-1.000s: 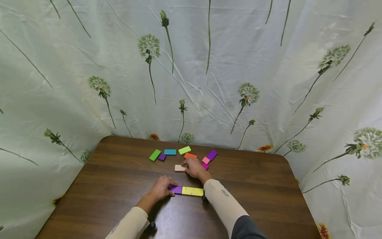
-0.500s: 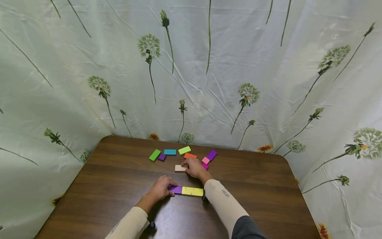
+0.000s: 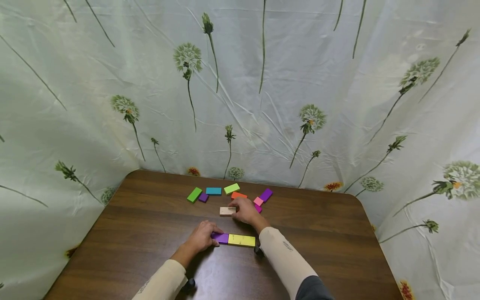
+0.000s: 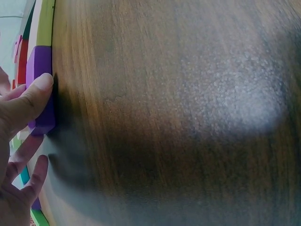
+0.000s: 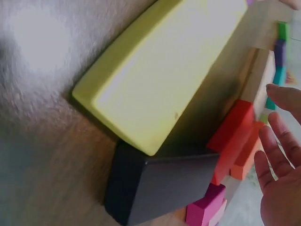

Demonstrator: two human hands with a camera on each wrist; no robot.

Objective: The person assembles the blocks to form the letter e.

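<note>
My left hand (image 3: 202, 237) pinches the purple block (image 3: 221, 238) at its left end, thumb on the near face in the left wrist view. Against its right end lies a long yellow block (image 3: 241, 240). Over the middle of the table, my right hand (image 3: 245, 209) hovers by the right end of a bare wooden block (image 3: 226, 211). In the right wrist view its fingers (image 5: 280, 125) are spread and loose, close to the wooden block and a red block (image 5: 230, 141); whether they touch is unclear. The head view hides the red block under this hand.
A black block (image 5: 160, 183) stands by the yellow block's end, under the right forearm. Behind lie green (image 3: 194, 195), dark purple (image 3: 203, 197), blue (image 3: 213, 191), lime (image 3: 232, 189), orange (image 3: 239, 195), pink (image 3: 258, 201), magenta (image 3: 257, 208) and purple (image 3: 266, 194) blocks. A flowered curtain (image 3: 240, 104) hangs behind.
The right hand and forearm have shifted slightly to the right, so more of the wooden block's right end shows. The left hand and the purple block have stayed put.
</note>
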